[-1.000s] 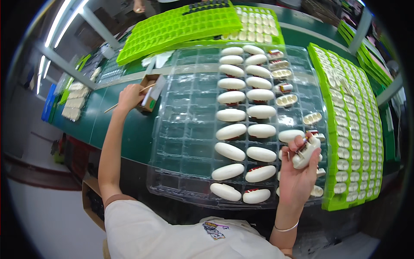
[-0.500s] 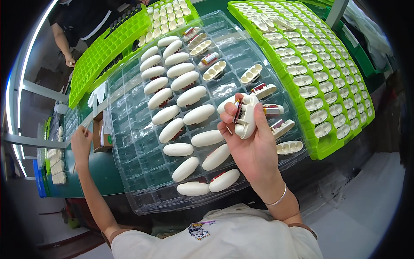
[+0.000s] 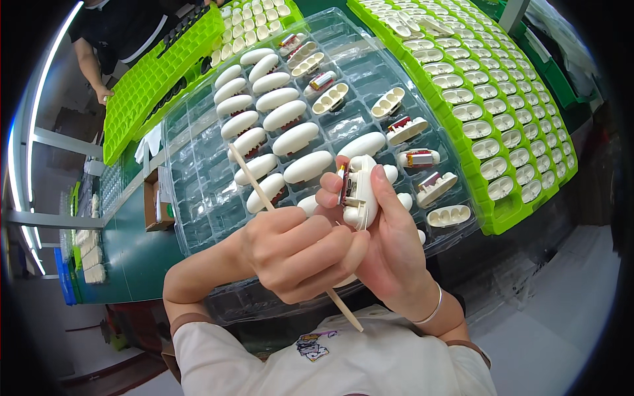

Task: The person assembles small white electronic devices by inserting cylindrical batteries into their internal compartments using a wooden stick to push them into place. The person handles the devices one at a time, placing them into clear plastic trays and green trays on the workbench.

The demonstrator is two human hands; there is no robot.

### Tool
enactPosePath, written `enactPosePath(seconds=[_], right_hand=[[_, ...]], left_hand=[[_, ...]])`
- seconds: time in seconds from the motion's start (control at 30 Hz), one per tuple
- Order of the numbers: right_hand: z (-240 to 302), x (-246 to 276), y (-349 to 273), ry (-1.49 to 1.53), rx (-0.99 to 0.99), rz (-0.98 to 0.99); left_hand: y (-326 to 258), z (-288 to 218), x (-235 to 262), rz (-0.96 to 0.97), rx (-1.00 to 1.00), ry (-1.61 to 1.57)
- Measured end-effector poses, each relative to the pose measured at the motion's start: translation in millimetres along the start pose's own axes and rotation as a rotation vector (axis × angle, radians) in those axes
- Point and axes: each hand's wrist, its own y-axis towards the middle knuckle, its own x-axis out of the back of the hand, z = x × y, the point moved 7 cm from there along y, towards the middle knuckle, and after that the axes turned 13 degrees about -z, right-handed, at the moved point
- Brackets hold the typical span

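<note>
My right hand (image 3: 399, 254) is closed around a white oval plastic case (image 3: 364, 191), lifted over the tray. A small circuit part with a red-and-metallic piece (image 3: 345, 185) shows at the case's left side, by my fingertips. My left hand (image 3: 294, 254) is closed round a thin wooden stick (image 3: 345, 310) that slants across below the case. The left fingertips come up close to the case's lower end, where a fine wire-like line shows; whether they touch it I cannot tell. Under both hands lies a clear plastic tray (image 3: 214, 218) carrying rows of white oval cases (image 3: 295, 138).
Open case halves with round hollows (image 3: 449, 216) sit along the tray's right side. A bright green rack (image 3: 492, 221) full of white shells stands at right. Another green rack (image 3: 135, 109) is at far left, near another person's hand (image 3: 102, 96). A small cardboard box (image 3: 157, 204) stands left.
My left hand, with the wooden stick, has come from the far left to beside the case. My right hand still holds the case, slightly lower and turned a little.
</note>
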Motion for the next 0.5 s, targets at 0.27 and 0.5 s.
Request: enactPosePath(seconds=[0.27, 0.5], right_hand=[[-2.3, -0.4, 0.9, -0.018, 0.017, 0.023], [-5.7, 0.1, 2.0, -0.027, 0.002, 0.021]], left_hand=[[-6.7, 3.3, 2.0, -0.018, 0.017, 0.041], [-10.2, 5.1, 5.2, -0.007, 0.007, 0.058]])
